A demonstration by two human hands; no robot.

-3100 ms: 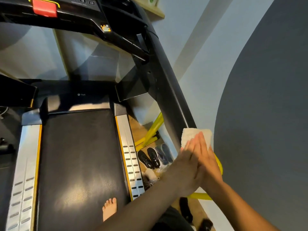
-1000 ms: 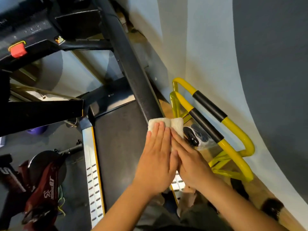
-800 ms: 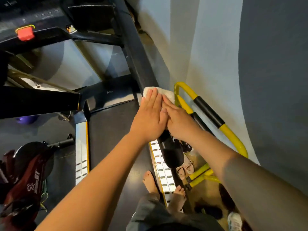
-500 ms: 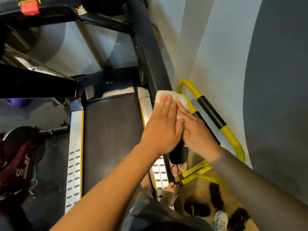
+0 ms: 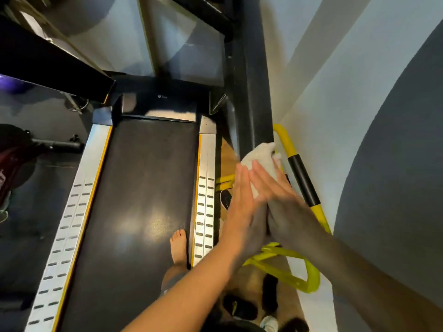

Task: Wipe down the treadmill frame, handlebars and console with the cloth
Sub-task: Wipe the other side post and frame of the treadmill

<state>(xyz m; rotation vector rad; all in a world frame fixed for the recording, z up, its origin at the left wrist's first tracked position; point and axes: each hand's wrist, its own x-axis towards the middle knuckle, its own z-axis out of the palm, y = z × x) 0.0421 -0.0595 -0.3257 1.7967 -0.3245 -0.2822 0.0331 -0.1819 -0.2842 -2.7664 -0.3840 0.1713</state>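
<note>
1. A yellow tubular frame (image 5: 286,140) with a black grip sleeve (image 5: 303,180) stood against the pale wall (image 5: 335,92).
2. A dark shoe (image 5: 239,306) lay on the wooden floor (image 5: 226,154) near its base.
3. A dark red exercise machine (image 5: 14,164) sat at the far left, with a purple ball (image 5: 10,85) beyond it.

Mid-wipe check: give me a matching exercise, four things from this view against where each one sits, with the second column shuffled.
Things
1. cloth
2. bare foot
3. yellow tube frame
4. right side rail

Places
A. on the black belt
B. along the belt's right edge
C. beside the wall
D. on the black frame bar, pressed by the left hand and right hand

Pairs: 1-D, 2-A, 3-C, 4-B
</note>
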